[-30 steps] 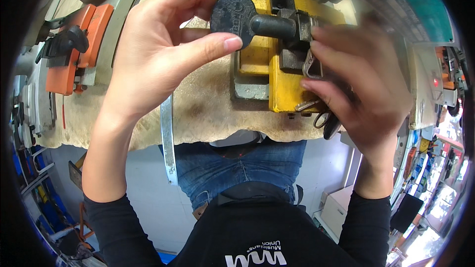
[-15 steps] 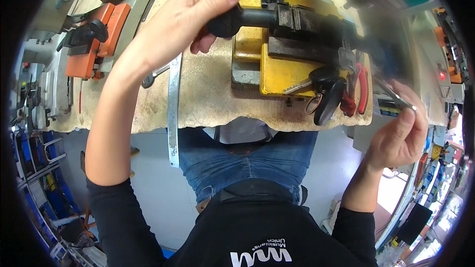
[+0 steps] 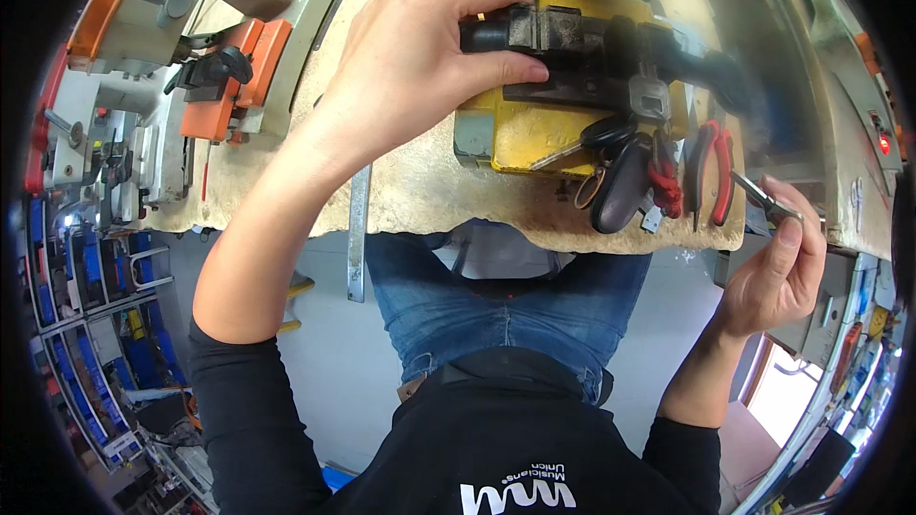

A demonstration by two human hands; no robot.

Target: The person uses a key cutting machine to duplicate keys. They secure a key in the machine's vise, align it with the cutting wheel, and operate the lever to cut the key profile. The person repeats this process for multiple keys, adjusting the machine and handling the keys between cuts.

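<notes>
My left hand (image 3: pixel 410 57) reaches across the bench, thumb and fingers around the near end of a black vise (image 3: pixel 563 33) on a yellow base (image 3: pixel 534 129). Its palm hides the vise's handle end. Off the bench's right front corner, my right hand (image 3: pixel 778 272) pinches a slim metal tool (image 3: pixel 759 195) between thumb and fingers; its exact kind is unclear. A silver key (image 3: pixel 649 95) stands out at the vise's right part. Below it lie a bunch of keys with a dark fob (image 3: pixel 625 186) and red-handled pliers (image 3: pixel 722 176).
A steel ruler (image 3: pixel 358 238) sticks out over the bench's front edge. Orange-and-grey machine parts (image 3: pixel 239 76) stand at the left, and a grey machine housing (image 3: pixel 830 67) at the right. Blue shelving (image 3: pixel 76 353) is at lower left.
My left hand has moved right, from the vise's round handle end onto its body near the jaws. My right hand still holds the slim tool. The whole view has shifted slightly.
</notes>
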